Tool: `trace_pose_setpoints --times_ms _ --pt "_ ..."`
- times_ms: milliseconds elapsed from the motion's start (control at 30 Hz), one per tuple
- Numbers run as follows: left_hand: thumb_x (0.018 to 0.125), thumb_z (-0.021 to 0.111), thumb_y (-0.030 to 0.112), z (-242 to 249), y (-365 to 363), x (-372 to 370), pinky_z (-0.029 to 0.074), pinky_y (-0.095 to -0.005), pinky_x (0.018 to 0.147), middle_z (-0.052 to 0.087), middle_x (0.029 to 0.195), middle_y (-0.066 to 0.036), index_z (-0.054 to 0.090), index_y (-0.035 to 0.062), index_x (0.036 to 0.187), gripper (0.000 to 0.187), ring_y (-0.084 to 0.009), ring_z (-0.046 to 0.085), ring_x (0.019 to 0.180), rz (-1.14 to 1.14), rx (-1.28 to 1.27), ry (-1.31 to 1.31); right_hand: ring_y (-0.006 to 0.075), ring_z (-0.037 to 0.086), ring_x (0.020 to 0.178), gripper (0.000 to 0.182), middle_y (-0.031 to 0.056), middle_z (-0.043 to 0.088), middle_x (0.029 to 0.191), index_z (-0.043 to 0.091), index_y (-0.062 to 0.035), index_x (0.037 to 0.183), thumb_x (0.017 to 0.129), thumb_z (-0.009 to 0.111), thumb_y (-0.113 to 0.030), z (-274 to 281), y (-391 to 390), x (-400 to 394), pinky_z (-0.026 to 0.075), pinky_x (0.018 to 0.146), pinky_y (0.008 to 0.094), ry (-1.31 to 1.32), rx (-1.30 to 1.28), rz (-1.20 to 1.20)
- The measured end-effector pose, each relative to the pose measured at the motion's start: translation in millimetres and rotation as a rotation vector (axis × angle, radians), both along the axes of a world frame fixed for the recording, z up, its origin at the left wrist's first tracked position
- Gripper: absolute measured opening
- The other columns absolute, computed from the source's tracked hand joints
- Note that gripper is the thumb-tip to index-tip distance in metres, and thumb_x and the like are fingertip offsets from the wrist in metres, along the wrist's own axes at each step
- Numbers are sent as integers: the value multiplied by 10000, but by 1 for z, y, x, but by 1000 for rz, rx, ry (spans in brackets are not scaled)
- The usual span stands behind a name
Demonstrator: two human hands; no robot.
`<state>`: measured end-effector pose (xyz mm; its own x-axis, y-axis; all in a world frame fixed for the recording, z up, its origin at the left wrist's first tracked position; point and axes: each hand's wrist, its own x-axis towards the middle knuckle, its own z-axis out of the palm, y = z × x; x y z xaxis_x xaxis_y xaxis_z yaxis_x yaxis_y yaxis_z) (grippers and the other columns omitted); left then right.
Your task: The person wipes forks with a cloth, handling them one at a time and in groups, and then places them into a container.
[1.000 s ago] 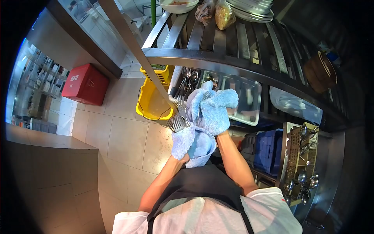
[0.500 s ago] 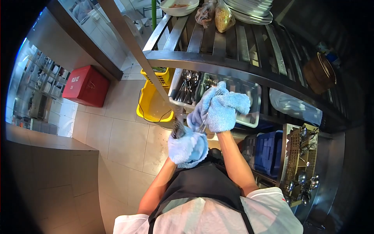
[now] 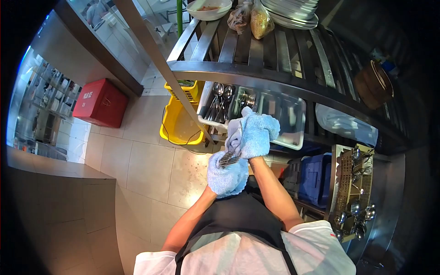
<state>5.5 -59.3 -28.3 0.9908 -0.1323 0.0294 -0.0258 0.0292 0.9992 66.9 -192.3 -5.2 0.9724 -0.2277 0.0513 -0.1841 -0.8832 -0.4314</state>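
Note:
Light blue cloth covers both of my hands. My left hand (image 3: pixel 227 176) is wrapped in it, with the tines of several forks (image 3: pixel 228 159) lying across its top; its fingers are hidden. My right hand (image 3: pixel 256 140) is under another part of the blue cloth (image 3: pixel 260 128), close above and right of the forks, its fingers hidden too. A grey-blue fold of cloth (image 3: pixel 234 137) hangs between the two hands. Beyond them, a white cutlery tray (image 3: pixel 293 143) holds spoons (image 3: pixel 222 98) on the left and forks (image 3: pixel 247 99) in a middle compartment.
A slatted metal shelf (image 3: pixel 256 71) with plates (image 3: pixel 293 18) and bags spans the top. Yellow baskets (image 3: pixel 181 130) and a red box (image 3: pixel 100 103) stand left. At right are a blue crate (image 3: pixel 315 178) and a cutlery rack (image 3: pixel 343 192).
My left hand has moved slightly right and up, and the forks now lie across the cloth. My right hand has drawn left and a little down, uncovering more of the tray.

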Motion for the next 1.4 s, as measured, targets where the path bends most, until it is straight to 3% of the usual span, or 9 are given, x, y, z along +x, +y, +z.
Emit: trace_pose_setpoints --times_ms 233,400,700,767,833,967,1067,1233,1400 --pt "630 640 159 59 1 -1 417 -299 430 536 523 -80 567 38 581 149 -158 515 421 -207 357 -177 327 571 716 365 212 550 820 512 28 928 728 486 -276 0 -12 6 456 649 424 -18 -1 -102" --pt "667 643 135 60 11 -6 463 -276 497 586 633 -46 588 37 739 133 -142 547 504 -331 -85 445 319 572 710 371 204 557 799 512 26 932 732 482 -285 -7 -29 21 456 652 419 -65 -110 -246" --pt "725 604 89 -64 43 9 447 -289 766 570 930 -69 509 10 1030 329 -167 537 833 14 -534 451 288 546 678 262 156 536 798 510 -24 897 733 462 -222 24 41 -35 413 595 396 105 -43 -179" --pt "804 474 219 -22 28 3 469 -327 684 593 859 -94 546 30 923 235 -219 575 767 76 272 17 320 527 802 255 181 531 919 527 -51 911 792 416 -247 -53 55 -57 411 718 402 182 358 -83" --pt "746 519 234 -35 36 9 444 -345 719 594 869 -112 547 27 931 279 -257 570 781 13 675 -236 356 529 742 249 165 559 834 520 -25 905 798 423 -229 -77 65 -60 425 697 396 -433 480 84" --pt "697 528 212 -67 37 5 432 -376 756 588 895 -126 547 29 949 313 -289 563 821 -127 730 29 366 557 709 246 158 589 783 578 -26 880 787 446 -211 -82 50 -59 448 676 396 -299 260 328" --pt "692 587 222 -83 37 -1 440 -316 675 589 790 -114 553 28 895 284 -225 564 751 -30 684 -74 345 593 759 232 221 597 826 654 -28 768 746 482 -181 -64 37 -27 479 672 385 393 4 171" --pt "829 383 305 -57 44 3 448 -361 701 604 766 -71 579 50 877 325 -224 577 730 -308 788 -101 328 595 685 304 208 589 704 593 3 651 544 645 -276 -84 -32 37 489 637 342 160 -33 277" --pt "807 473 217 -42 39 27 454 -308 623 614 712 -107 612 62 813 209 -242 583 650 -165 604 40 325 557 641 181 182 534 661 561 -6 675 663 518 -181 -81 -3 -1 425 602 452 -111 -400 523"
